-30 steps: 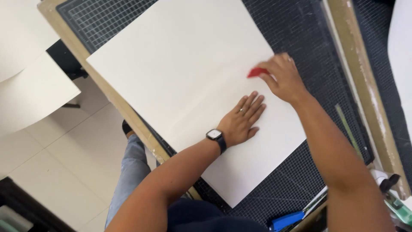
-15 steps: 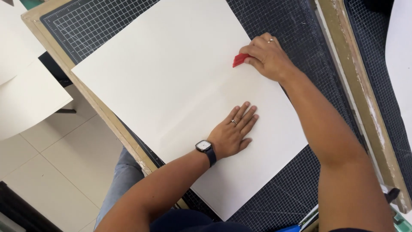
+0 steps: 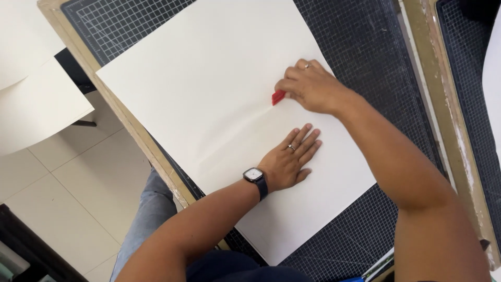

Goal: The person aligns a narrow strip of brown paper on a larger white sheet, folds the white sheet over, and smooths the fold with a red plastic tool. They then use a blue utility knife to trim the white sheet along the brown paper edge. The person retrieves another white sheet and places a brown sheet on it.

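Right hand (image 3: 313, 86) at centre-right of frame, fingers curled shut around a small red tool (image 3: 278, 97); only the tool's red end sticks out on the hand's left side, pressed against the cream sheet (image 3: 209, 89). Left hand (image 3: 290, 162) just below it, open and flat, palm down, fingers spread and pointing toward upper right, pinning the sheet. Ring on one left finger, dark wristwatch (image 3: 255, 177) with square face on the left wrist. A faint crease line runs on the sheet from the tool down-left, passing between the two hands. Sheet is large, lies tilted across a dark gridded cutting mat (image 3: 376, 47), covers most of frame centre. Mat sits on a table with a worn wooden edge (image 3: 125, 122) at left. Tiled floor (image 3: 68, 193) lower left, another pale sheet (image 3: 31, 99) at upper left.
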